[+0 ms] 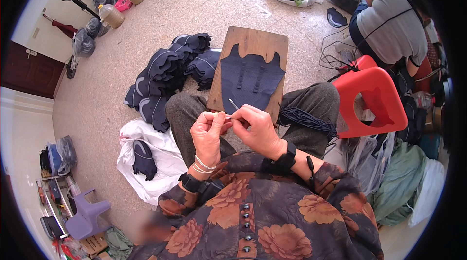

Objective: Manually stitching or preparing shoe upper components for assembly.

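The right hand holds a slim pale tool in its grip over the near end of a navy fabric panel on the wooden worktop; just beside, the left hand pinches something too small to tell.

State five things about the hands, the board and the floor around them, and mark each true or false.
1. The dark fabric piece lies on the wooden board. True.

2. The left hand and right hand are far apart, at opposite edges of the board. False: they are close together near its lower end.

3. A slim pale tool sticks out from the right hand's grip. True.

4. The red stool stands on the person's left. False: it is on the right.

5. Nothing lies on the white sack. False: a small dark piece lies on it.
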The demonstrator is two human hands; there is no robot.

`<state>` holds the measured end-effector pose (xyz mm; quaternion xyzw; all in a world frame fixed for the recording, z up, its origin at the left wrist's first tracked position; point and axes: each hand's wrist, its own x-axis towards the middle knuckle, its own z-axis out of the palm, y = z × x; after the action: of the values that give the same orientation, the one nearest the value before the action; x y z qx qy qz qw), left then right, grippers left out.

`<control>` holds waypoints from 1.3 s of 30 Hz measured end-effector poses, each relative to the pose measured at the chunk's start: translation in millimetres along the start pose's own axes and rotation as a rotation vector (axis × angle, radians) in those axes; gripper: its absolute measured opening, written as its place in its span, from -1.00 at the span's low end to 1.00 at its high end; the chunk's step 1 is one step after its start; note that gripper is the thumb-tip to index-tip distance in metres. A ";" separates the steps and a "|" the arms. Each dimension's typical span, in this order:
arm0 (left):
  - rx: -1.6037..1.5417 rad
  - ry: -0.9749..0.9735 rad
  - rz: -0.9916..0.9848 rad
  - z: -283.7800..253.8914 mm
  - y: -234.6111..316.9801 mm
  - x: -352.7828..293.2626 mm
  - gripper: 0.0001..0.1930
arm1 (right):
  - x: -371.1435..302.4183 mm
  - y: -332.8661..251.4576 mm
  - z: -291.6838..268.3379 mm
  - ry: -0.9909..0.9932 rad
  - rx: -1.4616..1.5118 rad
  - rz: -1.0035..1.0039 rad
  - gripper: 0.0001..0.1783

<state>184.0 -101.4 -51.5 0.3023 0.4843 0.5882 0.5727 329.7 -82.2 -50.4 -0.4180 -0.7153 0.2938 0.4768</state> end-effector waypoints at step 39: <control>0.109 -0.217 -0.019 -28.8 7.9 14.0 -0.90 | -4.2 9.0 -10.5 -0.260 0.879 0.727 -0.84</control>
<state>152.5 -93.3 -57.1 0.3902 0.4536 0.5196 0.6099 343.2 -81.4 -55.7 -0.3600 -0.3898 0.7566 0.3823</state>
